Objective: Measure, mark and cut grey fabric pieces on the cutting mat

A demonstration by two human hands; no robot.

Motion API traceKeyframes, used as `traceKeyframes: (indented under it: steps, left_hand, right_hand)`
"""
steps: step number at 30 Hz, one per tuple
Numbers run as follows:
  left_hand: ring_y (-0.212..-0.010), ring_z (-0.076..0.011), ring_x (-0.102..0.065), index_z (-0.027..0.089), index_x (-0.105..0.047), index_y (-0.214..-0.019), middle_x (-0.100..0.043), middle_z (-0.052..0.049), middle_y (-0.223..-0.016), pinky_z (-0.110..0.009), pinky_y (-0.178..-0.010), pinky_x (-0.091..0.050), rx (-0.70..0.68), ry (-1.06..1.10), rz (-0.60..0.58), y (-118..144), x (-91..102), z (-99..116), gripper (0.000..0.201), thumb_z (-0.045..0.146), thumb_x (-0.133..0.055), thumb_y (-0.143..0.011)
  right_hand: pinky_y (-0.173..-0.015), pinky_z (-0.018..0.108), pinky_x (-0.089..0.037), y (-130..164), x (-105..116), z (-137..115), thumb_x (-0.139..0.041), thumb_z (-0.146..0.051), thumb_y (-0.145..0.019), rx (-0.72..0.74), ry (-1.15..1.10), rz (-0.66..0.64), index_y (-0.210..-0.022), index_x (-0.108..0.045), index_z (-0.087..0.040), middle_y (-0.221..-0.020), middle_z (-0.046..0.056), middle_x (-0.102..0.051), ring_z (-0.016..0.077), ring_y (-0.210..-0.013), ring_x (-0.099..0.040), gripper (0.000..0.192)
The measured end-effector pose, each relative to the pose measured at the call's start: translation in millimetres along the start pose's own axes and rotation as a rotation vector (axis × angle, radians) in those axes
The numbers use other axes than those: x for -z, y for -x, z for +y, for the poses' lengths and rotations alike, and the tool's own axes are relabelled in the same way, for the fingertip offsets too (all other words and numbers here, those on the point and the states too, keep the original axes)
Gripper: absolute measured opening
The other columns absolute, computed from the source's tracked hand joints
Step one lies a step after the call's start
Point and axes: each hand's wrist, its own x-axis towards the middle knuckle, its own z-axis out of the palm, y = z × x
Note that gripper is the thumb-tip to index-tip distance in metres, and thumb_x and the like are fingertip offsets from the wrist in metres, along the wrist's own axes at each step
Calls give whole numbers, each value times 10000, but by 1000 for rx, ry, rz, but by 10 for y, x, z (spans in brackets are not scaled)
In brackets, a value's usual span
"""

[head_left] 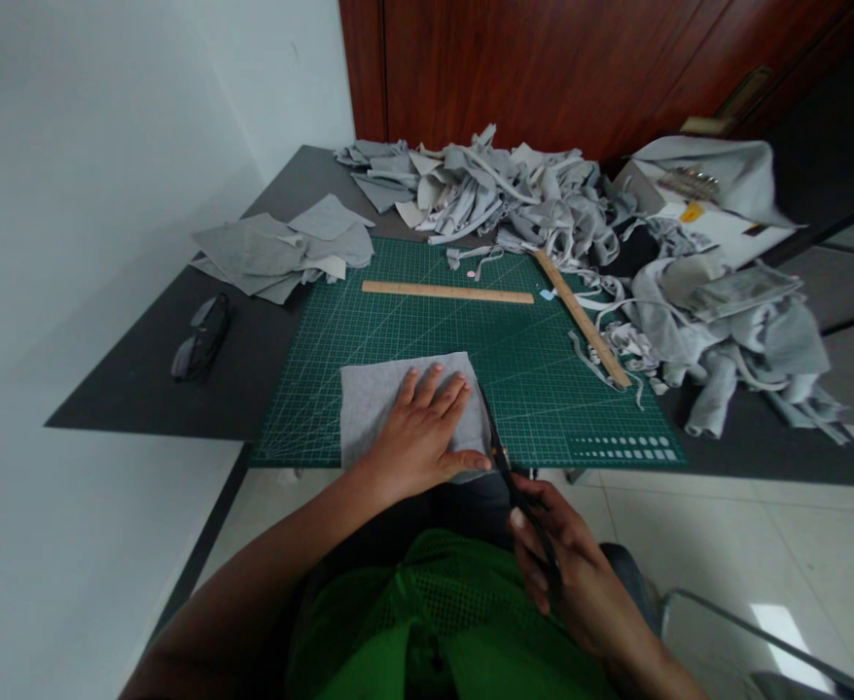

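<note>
A piece of grey fabric (373, 403) lies flat at the front edge of the green cutting mat (310, 389), its lower edge reaching slightly past the mat. My left hand (423, 428) rests on it, palm down with fingers spread. Black scissors (498, 442) are in my right hand (562, 544), its fingers wrapped round the handles just off the table's front edge. The blades point away from me along the fabric's right edge. Whether they are parted I cannot make out.
Two wooden rulers (447, 292) lie on the mat, one crosswise, one slanted. Grey fabric pieces (266, 248) sit at the left near folded glasses (202, 335). Heaped grey scraps (492, 190) cover the back and right (748, 321). A white box (719, 214) stands back right.
</note>
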Motion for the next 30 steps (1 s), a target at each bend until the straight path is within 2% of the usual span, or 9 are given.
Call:
traceKeyframes:
  steps: [3, 8, 13, 21, 24, 26, 30]
  left_hand:
    - [-1639, -388, -151, 118, -379, -1639, -336, -142, -1724, -591, -1330, -60, -1, -6, -1, -5, 2, 6, 1080, 907, -183, -927]
    - [-1641, -394, -137, 4, -328, -1636, -267, -244, -1725, -565, -1332, -63, 34, -27, -15, -20, 9, 14, 1202, 934, -153, -895]
    - [-1641, -386, -147, 21, -355, -1629, -293, -229, -1721, -560, -1333, -66, 36, -37, -21, -27, 16, 14, 1180, 933, -169, -903]
    - [-1630, -382, -196, 67, -361, -1633, -336, -216, -1710, -578, -1327, -99, 37, -19, 5, -15, -13, 4, 1126, 922, -213, -917]
    - [-1609, -372, -255, 92, -408, -1606, -386, -193, -1690, -581, -1318, -144, 56, 15, 3, -41, 40, -11, 1032, 877, -233, -959]
    - [-1566, -353, -332, 132, -479, -1558, -455, -165, -1647, -566, -1295, -227, 66, 38, 16, -83, 107, -26, 907, 821, -280, -1002]
    - [-1412, -314, -482, 234, -649, -1352, -595, -94, -1489, -511, -1164, -401, 57, 32, 52, -198, 227, -82, 640, 730, -391, -1041]
  right_hand:
    - [-314, 152, -282, 5, 25, -52, -859, -580, -764, -55, -81, 25, -1169, -575, -278, -691, -89, -525, 54, -410, -348, 580]
    - [-336, 144, -244, -18, 46, -119, -907, -568, -690, -72, -163, 31, -1124, -595, -264, -685, -80, -526, 47, -430, -308, 615]
    - [-347, 145, -230, -108, -10, -222, -922, -564, -653, -84, -161, 33, -1099, -595, -265, -670, -92, -503, 46, -439, -287, 629]
    - [-359, 155, -241, -225, -72, -244, -892, -524, -715, -47, -114, -12, -1107, -567, -276, -681, -102, -501, 53, -443, -327, 566]
    - [-353, 155, -244, -226, -57, -207, -886, -544, -727, -34, -105, -17, -1115, -559, -276, -697, -101, -518, 50, -437, -340, 574]
    - [-345, 155, -251, -231, -39, -188, -875, -570, -743, -24, -82, -30, -1121, -555, -274, -692, -104, -520, 48, -425, -345, 577]
    - [-334, 154, -269, -244, -23, -174, -859, -597, -769, -1, -42, -60, -1133, -546, -271, -688, -103, -532, 46, -410, -360, 579]
